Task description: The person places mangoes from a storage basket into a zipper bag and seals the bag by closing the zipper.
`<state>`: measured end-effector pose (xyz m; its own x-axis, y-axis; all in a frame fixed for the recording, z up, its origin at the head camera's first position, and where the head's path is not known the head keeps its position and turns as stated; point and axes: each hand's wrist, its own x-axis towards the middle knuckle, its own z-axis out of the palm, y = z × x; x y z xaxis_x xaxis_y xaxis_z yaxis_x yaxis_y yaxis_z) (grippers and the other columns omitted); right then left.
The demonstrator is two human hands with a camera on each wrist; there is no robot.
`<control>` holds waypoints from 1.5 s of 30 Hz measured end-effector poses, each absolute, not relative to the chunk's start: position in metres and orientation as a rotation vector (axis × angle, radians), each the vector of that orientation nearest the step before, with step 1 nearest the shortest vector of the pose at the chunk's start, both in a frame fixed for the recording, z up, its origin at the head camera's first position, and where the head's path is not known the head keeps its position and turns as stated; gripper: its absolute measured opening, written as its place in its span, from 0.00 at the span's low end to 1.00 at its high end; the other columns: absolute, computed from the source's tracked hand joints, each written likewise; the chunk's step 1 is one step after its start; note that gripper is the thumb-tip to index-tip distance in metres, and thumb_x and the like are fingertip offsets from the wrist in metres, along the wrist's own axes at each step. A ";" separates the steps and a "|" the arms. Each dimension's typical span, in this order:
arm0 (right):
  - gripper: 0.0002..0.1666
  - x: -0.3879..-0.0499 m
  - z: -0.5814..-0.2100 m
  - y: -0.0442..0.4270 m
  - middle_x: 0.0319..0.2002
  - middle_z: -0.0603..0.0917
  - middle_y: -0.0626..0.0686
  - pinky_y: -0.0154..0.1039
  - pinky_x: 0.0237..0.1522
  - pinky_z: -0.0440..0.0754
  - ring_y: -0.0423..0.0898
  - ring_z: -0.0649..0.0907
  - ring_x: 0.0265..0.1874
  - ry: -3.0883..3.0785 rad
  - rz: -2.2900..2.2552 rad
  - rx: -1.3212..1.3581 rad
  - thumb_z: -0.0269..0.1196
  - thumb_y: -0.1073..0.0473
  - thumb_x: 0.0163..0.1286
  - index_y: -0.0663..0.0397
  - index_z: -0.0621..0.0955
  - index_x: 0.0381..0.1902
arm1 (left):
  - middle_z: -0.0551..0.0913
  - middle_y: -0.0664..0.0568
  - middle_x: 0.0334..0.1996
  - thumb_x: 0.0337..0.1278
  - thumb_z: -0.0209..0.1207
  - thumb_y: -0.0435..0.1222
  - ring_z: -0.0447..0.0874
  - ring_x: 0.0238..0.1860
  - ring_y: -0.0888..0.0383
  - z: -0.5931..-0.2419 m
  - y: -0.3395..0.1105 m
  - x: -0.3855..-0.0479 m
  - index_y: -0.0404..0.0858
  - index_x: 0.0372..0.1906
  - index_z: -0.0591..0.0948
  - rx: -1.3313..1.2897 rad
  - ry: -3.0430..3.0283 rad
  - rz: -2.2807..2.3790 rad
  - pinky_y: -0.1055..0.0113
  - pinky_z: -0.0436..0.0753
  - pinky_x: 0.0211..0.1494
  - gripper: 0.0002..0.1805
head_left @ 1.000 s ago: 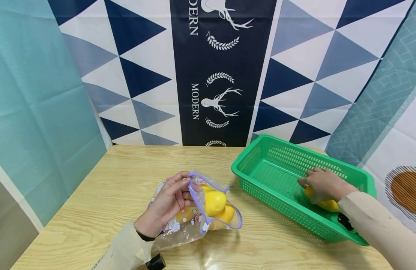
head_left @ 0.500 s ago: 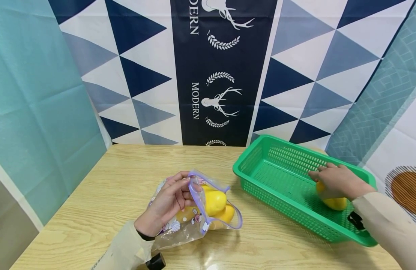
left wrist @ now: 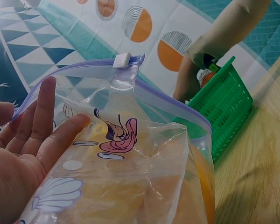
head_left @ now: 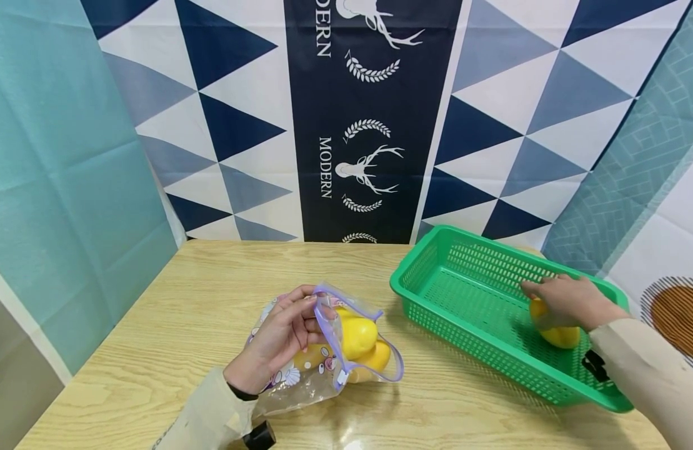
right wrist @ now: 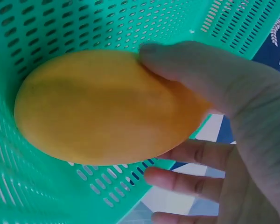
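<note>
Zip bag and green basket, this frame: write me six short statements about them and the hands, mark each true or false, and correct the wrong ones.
1. The left hand holds the clear zip bag near its purple-edged mouth. True.
2. The zip bag is sealed shut. False: its mouth gapes open, showing yellow fruit inside.
3. The right hand grips a mango-like fruit inside the green basket. True.
4. The green basket's walls are solid. False: they are perforated.
5. A white slider sits on the bag's purple zip edge. True.
6. In the head view, the green basket stands left of the zip bag. False: it stands to the right.
</note>
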<state>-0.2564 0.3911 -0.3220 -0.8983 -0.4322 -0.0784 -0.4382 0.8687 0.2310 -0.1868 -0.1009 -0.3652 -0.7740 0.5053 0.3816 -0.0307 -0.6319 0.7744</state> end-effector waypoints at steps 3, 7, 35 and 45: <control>0.29 -0.257 -0.324 0.392 0.31 0.81 0.49 0.54 0.26 0.79 0.55 0.81 0.31 2.993 0.368 -0.714 0.73 0.61 0.49 0.55 0.79 0.51 | 0.89 0.52 0.37 0.79 0.35 0.29 0.89 0.37 0.58 -0.366 -0.101 -0.187 0.43 0.48 0.78 0.852 1.146 2.440 0.62 0.87 0.41 0.18; 0.32 -0.257 -0.327 0.392 0.32 0.84 0.51 0.59 0.30 0.81 0.59 0.82 0.34 2.995 0.407 -0.765 0.75 0.63 0.48 0.57 0.80 0.53 | 0.89 0.52 0.37 0.79 0.36 0.29 0.89 0.36 0.58 -0.366 -0.100 -0.187 0.42 0.48 0.78 0.851 1.147 2.439 0.62 0.87 0.41 0.17; 0.34 -0.254 -0.327 0.377 0.37 0.79 0.48 0.46 0.30 0.77 0.46 0.75 0.33 3.185 -0.048 -1.310 0.82 0.67 0.35 0.46 0.76 0.40 | 0.89 0.52 0.37 0.78 0.38 0.30 0.89 0.37 0.58 -0.366 -0.100 -0.187 0.42 0.46 0.78 0.824 1.158 2.429 0.62 0.87 0.41 0.16; 0.31 -0.252 -0.326 0.374 0.42 0.80 0.49 0.35 0.25 0.79 0.38 0.75 0.33 3.154 -0.438 -1.243 0.77 0.71 0.45 0.49 0.75 0.45 | 0.89 0.52 0.37 0.78 0.37 0.29 0.89 0.37 0.58 -0.366 -0.100 -0.186 0.43 0.46 0.78 0.827 1.156 2.429 0.62 0.87 0.41 0.16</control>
